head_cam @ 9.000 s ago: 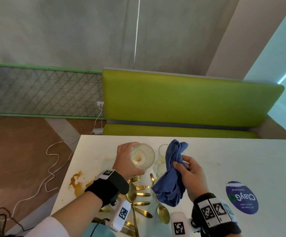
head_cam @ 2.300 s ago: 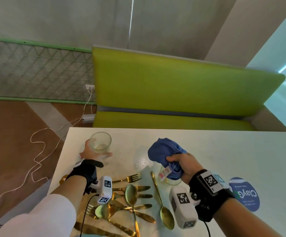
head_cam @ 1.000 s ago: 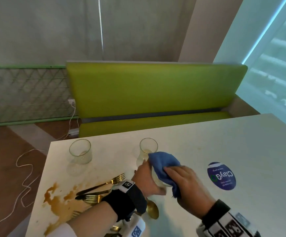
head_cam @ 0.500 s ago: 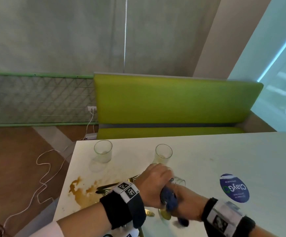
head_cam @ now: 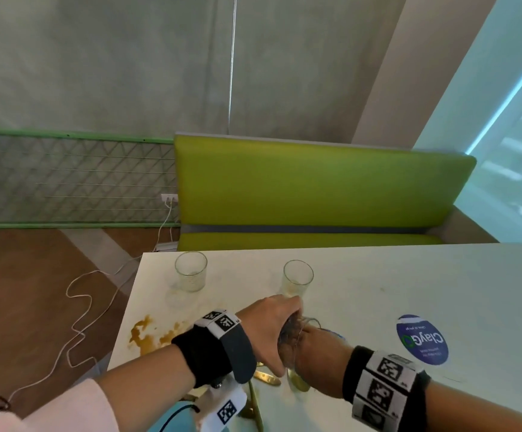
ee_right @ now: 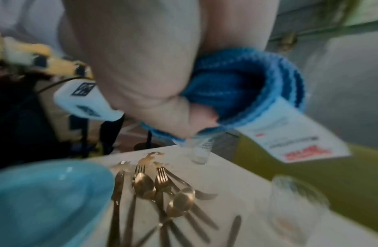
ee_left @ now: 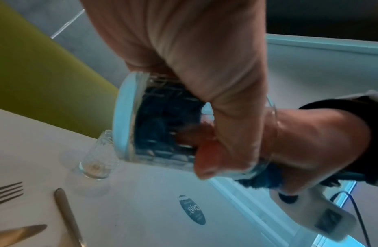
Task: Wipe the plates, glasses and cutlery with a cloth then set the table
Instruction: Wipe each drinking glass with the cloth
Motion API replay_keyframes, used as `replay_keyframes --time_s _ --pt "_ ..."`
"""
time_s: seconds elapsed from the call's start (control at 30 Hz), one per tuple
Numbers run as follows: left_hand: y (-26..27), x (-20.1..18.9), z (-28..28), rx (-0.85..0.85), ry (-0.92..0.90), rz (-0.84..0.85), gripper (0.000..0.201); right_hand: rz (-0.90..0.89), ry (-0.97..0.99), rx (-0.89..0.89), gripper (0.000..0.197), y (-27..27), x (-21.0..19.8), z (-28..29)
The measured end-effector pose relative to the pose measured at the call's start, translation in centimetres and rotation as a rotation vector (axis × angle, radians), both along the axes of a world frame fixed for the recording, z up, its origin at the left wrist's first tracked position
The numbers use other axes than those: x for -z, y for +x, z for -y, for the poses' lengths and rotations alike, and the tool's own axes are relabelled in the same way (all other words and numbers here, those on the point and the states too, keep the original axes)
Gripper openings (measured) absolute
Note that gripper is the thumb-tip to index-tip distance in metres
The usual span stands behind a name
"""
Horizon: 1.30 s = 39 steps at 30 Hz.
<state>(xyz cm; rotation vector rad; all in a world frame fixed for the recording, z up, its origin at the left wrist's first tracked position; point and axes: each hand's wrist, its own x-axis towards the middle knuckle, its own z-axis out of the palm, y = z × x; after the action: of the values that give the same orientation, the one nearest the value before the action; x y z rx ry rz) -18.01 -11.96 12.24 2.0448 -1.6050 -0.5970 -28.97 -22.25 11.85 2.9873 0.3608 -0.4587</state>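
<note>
My left hand (head_cam: 270, 330) grips a clear glass (ee_left: 162, 133) tipped on its side above the white table (head_cam: 378, 291). The blue cloth (ee_left: 160, 117) is stuffed inside it, and my right hand (head_cam: 314, 352) pushes it in through the mouth; the thumb pinches the cloth (ee_right: 247, 86) and its white label (ee_right: 300, 133) hangs out. Two more glasses stand at the back: one at the left rear (head_cam: 191, 272), one just beyond my hands (head_cam: 297, 279). Gold cutlery (ee_right: 162, 192) lies under my hands beside a blue plate (ee_right: 46, 200).
A brown spill (head_cam: 147, 335) stains the table near its left edge. A round blue sticker (head_cam: 421, 339) lies to the right. A green bench (head_cam: 315, 194) runs behind the table. A white cable (head_cam: 78, 307) trails on the floor at the left.
My hands lifted the glass off the table. The cloth, wrapped over the glass a second ago, now sits deep inside it with my right fingers. The two rear glasses stayed put.
</note>
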Motion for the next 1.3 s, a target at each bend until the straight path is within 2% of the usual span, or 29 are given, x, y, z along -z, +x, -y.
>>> replay_keyframes --time_s 0.03,0.07,0.1,0.17,0.2,0.23,0.3,0.33,0.4,0.43,0.47,0.5,0.53,0.57,0.6,0.63,0.67,0.77,0.83,0.9,1.0,1.07,1.17,1.23,1.3 --pt "-0.2 0.1 -0.1 -0.008 -0.032 0.037 0.067 -0.11 0.097 0.067 0.039 0.2 -1.1 -0.3" --pt "-0.4 0.1 -0.2 -0.008 -0.088 0.079 0.064 -0.219 0.289 0.193 0.036 0.2 -1.7 -0.1" --pt "-0.6 0.4 -0.3 0.0 -0.163 0.132 0.062 -0.337 0.582 0.389 0.032 0.2 -2.5 -0.2" --pt "-0.5 1.1 -0.2 -0.034 -0.278 0.212 0.061 -0.381 1.204 0.739 0.027 0.7 -3.9 -0.4" --pt "-0.3 1.4 -0.1 -0.054 -0.309 0.209 0.062 -0.32 1.317 0.809 0.027 0.9 -3.8 -0.1" --pt "0.1 1.5 0.0 -0.053 -0.313 0.202 0.061 -0.297 1.29 0.811 0.029 1.0 -3.8 0.1" --pt "0.5 1.1 -0.1 -0.039 -0.157 0.183 0.062 -0.352 0.926 0.614 0.025 1.2 -3.6 0.1" --pt "0.5 0.9 -0.2 -0.027 -0.057 0.154 0.064 -0.377 0.723 0.452 0.023 1.2 -3.5 -0.5" --pt "0.4 1.1 -0.4 0.006 0.099 0.036 0.067 -0.237 0.35 0.07 0.026 0.9 -1.9 -0.6" --pt "0.1 1.2 -0.5 0.012 0.145 -0.012 0.067 -0.204 0.243 0.024 0.031 0.3 -1.2 -0.8" --pt "-0.1 1.1 -0.5 0.006 0.168 -0.039 0.067 -0.14 0.123 0.075 0.035 0.0 -0.9 -1.1" --pt "-0.2 1.0 -0.5 -0.008 0.175 -0.045 0.066 -0.027 0.07 0.066 0.036 0.1 -0.9 -1.2" --pt "-0.2 0.9 -0.5 -0.022 0.171 -0.029 0.067 -0.042 0.048 0.005 0.035 0.2 -1.3 -1.6" --pt "-0.2 0.9 -0.5 -0.035 0.168 0.002 0.067 -0.1 0.116 0.039 0.034 0.3 -1.4 -1.7" --pt "-0.3 1.1 -0.5 -0.051 0.148 0.039 0.066 -0.219 0.223 0.16 0.036 0.4 -1.8 -1.8" --pt "-0.4 1.4 -0.5 -0.069 0.108 0.074 0.065 -0.336 0.379 0.355 0.038 0.5 -1.8 -1.4" --pt "-0.6 1.8 -0.5 -0.091 0.04 0.098 0.063 -0.375 0.554 0.503 0.038 0.6 -2.0 -1.0" --pt "-0.6 2.8 -0.5 -0.195 -0.13 0.14 0.064 -0.314 1.218 0.826 0.043 0.7 -1.7 -0.2" --pt "-0.4 2.8 -0.4 -0.257 -0.209 0.104 0.07 -0.225 1.522 0.983 0.043 0.7 -1.4 0.1" --pt "0.2 2.5 -0.6 -0.419 -0.241 -0.021 0.073 -0.147 1.725 1.041 0.03 0.3 -2.4 0.2" --pt "1.2 3.1 -1.5 -0.704 -0.341 -0.228 0.08 0.095 1.9 1.134 0.031 -0.5 -4.5 2.3" --pt "1.5 3.6 -2.2 -0.778 -0.425 -0.289 0.084 0.271 1.931 1.225 0.03 -1.1 -5.1 4.4" --pt "1.5 3.5 -2.5 -0.712 -0.545 -0.329 0.096 0.396 1.924 1.311 0.029 -1.5 -4.8 6.5" --pt "1.1 3.1 -2.1 -0.645 -0.588 -0.311 0.09 0.402 1.878 1.335 0.033 -1.5 -4.2 6.7" --pt "0.4 2.4 -1.4 -0.612 -0.59 -0.375 0.08 0.347 1.833 1.328 0.035 -1.2 -3.4 6.2"
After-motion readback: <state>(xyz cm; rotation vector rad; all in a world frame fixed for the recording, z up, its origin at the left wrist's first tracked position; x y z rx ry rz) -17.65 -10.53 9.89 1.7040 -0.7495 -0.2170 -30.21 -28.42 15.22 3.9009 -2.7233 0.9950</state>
